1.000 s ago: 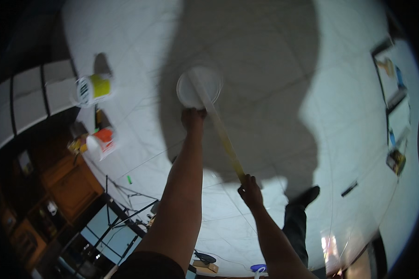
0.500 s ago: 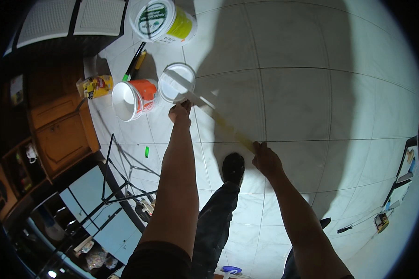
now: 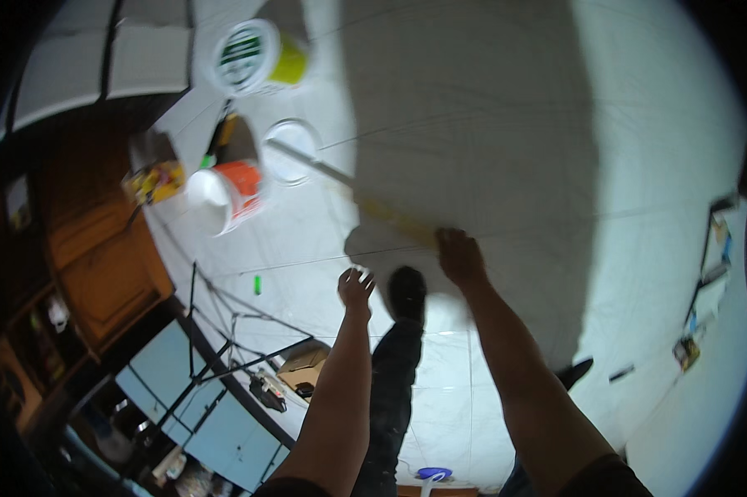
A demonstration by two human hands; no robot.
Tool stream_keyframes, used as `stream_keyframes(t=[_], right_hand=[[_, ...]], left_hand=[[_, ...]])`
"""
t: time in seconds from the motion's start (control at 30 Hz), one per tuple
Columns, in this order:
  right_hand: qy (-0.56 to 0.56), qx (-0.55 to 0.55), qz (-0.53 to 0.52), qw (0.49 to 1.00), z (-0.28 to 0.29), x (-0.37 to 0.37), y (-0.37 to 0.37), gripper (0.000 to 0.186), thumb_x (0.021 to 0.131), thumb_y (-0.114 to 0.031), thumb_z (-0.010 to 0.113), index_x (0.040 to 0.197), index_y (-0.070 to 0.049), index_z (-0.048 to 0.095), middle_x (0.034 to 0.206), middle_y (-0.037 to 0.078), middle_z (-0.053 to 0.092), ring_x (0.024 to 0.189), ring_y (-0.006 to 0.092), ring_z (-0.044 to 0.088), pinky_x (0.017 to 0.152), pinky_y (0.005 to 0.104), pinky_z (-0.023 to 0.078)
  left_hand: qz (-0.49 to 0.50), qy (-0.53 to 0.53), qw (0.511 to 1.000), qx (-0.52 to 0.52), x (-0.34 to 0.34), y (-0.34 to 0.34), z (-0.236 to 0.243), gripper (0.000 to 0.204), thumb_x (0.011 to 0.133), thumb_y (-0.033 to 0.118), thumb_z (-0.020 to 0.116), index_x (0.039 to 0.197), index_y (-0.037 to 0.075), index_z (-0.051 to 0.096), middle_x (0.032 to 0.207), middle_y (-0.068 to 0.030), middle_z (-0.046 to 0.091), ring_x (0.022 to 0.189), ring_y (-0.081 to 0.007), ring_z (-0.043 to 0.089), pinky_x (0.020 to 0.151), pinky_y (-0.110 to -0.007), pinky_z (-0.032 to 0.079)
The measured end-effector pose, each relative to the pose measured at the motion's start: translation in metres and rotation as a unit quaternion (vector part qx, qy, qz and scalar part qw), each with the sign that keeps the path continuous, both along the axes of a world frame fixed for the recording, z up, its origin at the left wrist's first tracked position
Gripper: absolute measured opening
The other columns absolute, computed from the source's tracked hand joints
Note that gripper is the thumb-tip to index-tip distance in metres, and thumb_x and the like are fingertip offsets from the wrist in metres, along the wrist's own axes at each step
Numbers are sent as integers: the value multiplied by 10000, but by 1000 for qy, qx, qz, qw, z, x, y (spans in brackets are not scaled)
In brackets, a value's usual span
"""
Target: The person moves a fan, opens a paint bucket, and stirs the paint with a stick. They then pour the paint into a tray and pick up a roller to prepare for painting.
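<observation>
My right hand is closed around the near end of a long stick. The stick is yellowish near my hand and whitish farther out. It slants away to the left, its far end over a round white lid or shallow dish; whether they touch I cannot tell. My left hand is off the stick, fingers spread and holding nothing, a little left of my black shoe. Left of the lid, a white and orange bucket shows its pale inside. Some motion blur softens the scene.
Beyond stands a white and yellow-green bucket. Yellow packaging lies by the wooden cabinet. A black wire frame and a cardboard box are at lower left. A small green piece lies on the tiles.
My left hand has come back toward me from beside the lid and its fingers have spread. My right hand still grips the stick, slightly farther up and left. The view has shifted.
</observation>
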State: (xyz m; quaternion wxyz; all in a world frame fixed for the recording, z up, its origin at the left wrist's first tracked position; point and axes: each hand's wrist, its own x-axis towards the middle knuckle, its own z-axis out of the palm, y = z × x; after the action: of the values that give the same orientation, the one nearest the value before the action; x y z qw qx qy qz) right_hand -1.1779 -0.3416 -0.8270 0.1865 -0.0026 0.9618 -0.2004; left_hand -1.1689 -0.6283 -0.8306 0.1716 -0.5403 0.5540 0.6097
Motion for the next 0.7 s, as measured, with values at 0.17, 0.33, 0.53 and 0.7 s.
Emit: stream_keyframes(t=[0.17,0.33,0.53,0.7], right_hand=[[-86,-32,-44,995,41,76,23,455,958,-182,559,1404,-99,532,1345,149,615,1232,340,580,1003,557,459],[-207,-117,-319,917,111,235,122,505,925,-220,627,1380,-46,496,1309,199,599,1251,383,576,1018,540,478],[-277,-36,-593,755,144,487,251,730,911,-411,676,1479,-31,421,1430,251,538,1315,424,540,1088,504,464],[-252,11,-773,582,132,655,361,792,880,-462,689,1455,-7,388,1318,254,549,1265,417,565,1045,520,506]], left_hand=[[-691,298,573,-325,101,-11,6,364,978,242,724,1276,74,599,1177,-118,697,1041,-267,692,894,-367,558],[-666,25,730,-150,93,89,115,432,946,319,752,1207,-7,641,1172,-168,698,1082,-311,660,933,-413,540],[-861,-73,448,-231,93,164,147,514,981,468,593,879,-22,710,844,-225,713,796,-413,689,802,-516,533],[-872,35,450,-188,159,219,201,398,966,434,680,976,36,673,781,-113,705,704,-269,696,710,-424,548]])
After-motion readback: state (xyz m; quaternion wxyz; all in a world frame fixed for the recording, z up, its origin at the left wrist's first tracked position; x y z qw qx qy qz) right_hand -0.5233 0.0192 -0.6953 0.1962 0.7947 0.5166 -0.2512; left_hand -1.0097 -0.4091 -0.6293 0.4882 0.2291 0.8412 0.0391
